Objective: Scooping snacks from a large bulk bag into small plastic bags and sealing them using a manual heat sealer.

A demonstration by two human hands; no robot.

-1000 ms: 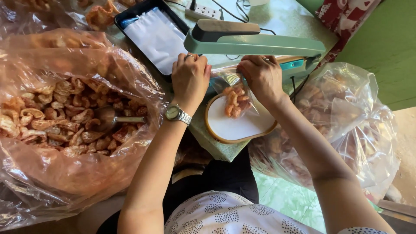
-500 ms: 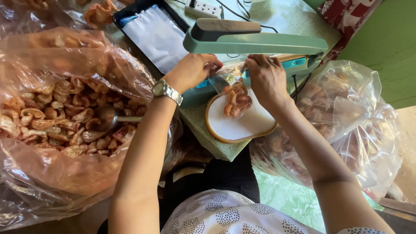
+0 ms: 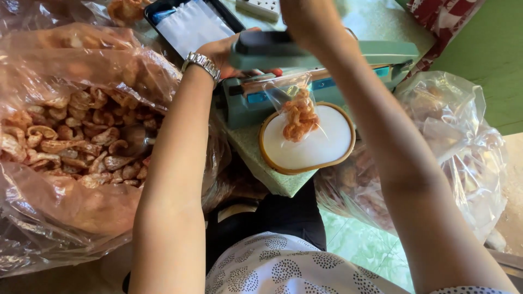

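While its mouth lies clamped in the green impulse heat sealer (image 3: 327, 81) near the table's front corner, the small clear plastic bag of orange crisps (image 3: 297, 114) rests on a round white tray (image 3: 327, 147): light, limp, slippery film, brittle contents; best taken at the top edge. Left hand (image 3: 229, 51) curls on the sealer arm; right hand (image 3: 308, 19) presses it, grip unclear.

Glossy clear plastic bag (image 3: 283, 90), painted metal sealer (image 3: 327, 54), shiny metal watch (image 3: 202, 62).

Your single head-worn camera looks steeply down from close above your forearms onto the green sealer (image 3: 321, 71) at the table edge (image 3: 256, 158).
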